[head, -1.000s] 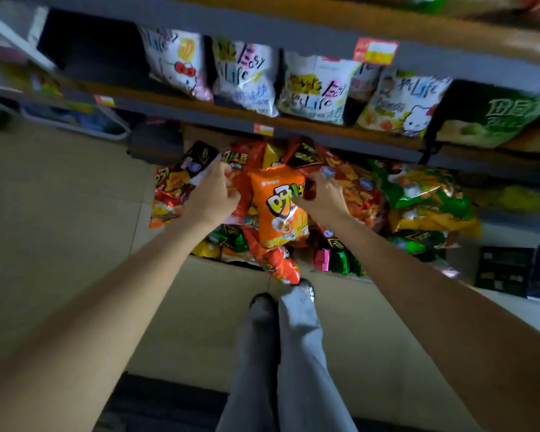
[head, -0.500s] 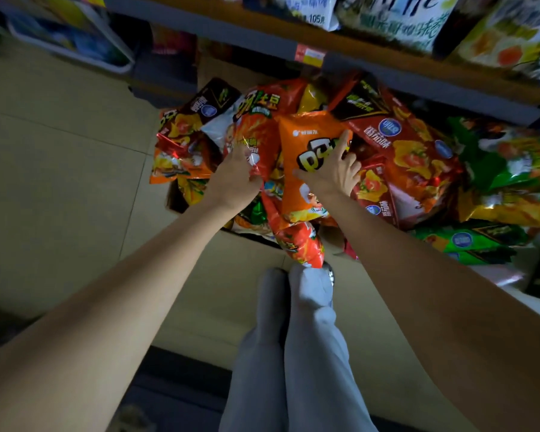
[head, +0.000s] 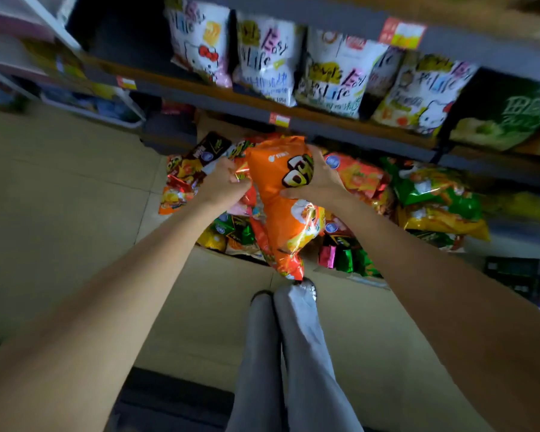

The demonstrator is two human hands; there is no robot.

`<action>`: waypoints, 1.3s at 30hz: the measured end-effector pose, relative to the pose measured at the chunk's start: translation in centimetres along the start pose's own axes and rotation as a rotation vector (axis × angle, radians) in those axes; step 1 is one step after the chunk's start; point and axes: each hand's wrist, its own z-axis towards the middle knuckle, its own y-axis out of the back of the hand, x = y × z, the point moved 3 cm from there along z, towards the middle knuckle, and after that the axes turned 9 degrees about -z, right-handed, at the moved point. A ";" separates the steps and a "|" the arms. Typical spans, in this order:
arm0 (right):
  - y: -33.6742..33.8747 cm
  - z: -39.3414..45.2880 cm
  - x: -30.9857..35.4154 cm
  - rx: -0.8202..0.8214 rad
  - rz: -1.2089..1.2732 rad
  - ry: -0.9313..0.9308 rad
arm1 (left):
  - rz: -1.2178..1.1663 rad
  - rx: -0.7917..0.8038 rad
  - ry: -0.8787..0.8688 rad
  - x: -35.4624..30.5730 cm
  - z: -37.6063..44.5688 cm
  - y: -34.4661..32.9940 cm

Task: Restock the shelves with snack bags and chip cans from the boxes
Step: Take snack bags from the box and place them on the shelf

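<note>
- orange snack bag (head: 286,210): it sits just above the middle of the view, hanging lengthwise with its top edge toward 12 o'clock and its shiny lower end toward 6 o'clock, just over the person's shoes (head: 306,289).
- right hand (head: 317,179): at 3 o'clock of the bag's upper half, fingers and thumb curled round the bag's side, gripping it over the dark printed logo.
- left hand (head: 223,185): at 9 o'clock of the bag, fingers curled and pinching crinkled foil at the bag's left edge; whether that foil belongs to the orange bag or to a red one behind it cannot be told.
- open box of snack bags (head: 343,272): on the floor behind the orange bag, heaped with red, green and yellow packets; a dark-topped packet (head: 208,149) sticks out at 10 o'clock of the left hand.
- green and yellow bags (head: 434,198): piled at 3 o'clock of the right hand, on the lowest shelf level.
- middle shelf (head: 253,110): runs across at 12 o'clock of the hands, with price tags (head: 279,120) on its front edge and a row of white cartoon-printed bags (head: 267,57) standing upright on it; a dark green bag (head: 502,116) stands at the row's 3 o'clock end.
- grey trouser legs (head: 281,363): they reach from 6 o'clock up to the shoes, standing on the beige tiled floor (head: 60,198).
</note>
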 end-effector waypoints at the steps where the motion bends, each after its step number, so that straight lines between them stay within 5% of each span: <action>1: 1.8 -1.2 1.4 -0.011 -0.012 0.019 | -0.011 0.022 0.007 -1.7 -1.0 0.6; 6: 12.4 -7.9 9.0 -0.212 -0.073 0.140 | -0.052 0.215 -0.013 -11.1 -6.4 4.9; 10: 21.4 -15.2 15.3 -0.419 -0.041 0.244 | -0.053 0.381 -0.204 -20.3 -12.7 8.0; 19: 38.6 -29.0 22.6 -0.948 0.181 0.357 | -0.221 0.356 -0.702 -40.1 -22.7 10.6; 24: 44.4 -31.5 22.4 -1.259 0.293 0.236 | -0.315 0.159 -0.890 -46.4 -24.4 9.1; 30: 47.2 -28.7 20.9 -1.348 -0.030 0.046 | -0.012 0.138 -1.006 -48.8 -24.1 4.6; 39: 54.5 -23.0 19.9 -1.391 0.054 0.020 | 0.036 0.062 -0.972 -52.8 -18.8 1.6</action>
